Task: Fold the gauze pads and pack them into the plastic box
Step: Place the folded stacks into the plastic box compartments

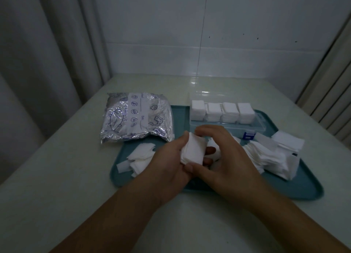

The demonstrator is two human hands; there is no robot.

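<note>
White tiled wall and a pale curtain back a dim, glossy table (57, 176), on which a teal tray (284, 188) sits. Low light blurs detail, and both forearms run out of the bottom edge of the view.

At the middle, the left hand (167, 167) cradles a small stack of gauze pads (192, 151), its fingers curled under and around the stack so that only their tips show beyond it. The right hand (226, 154) arches over the same stack, fingers at its far edge and thumb pinching the near corner; how many pads lie in the grip cannot be made out.

Just beyond the grip stands the clear plastic box (258, 124), its near wall partly hidden by the right hand's fingers, with four white blocks of folded pads (222, 112) in a row inside. Right of the grip, a loose heap of gauze (271, 156) spreads across the tray. Left of the grip lie a few scattered pads (139, 156), and beyond them a silver printed bag (136, 118).
</note>
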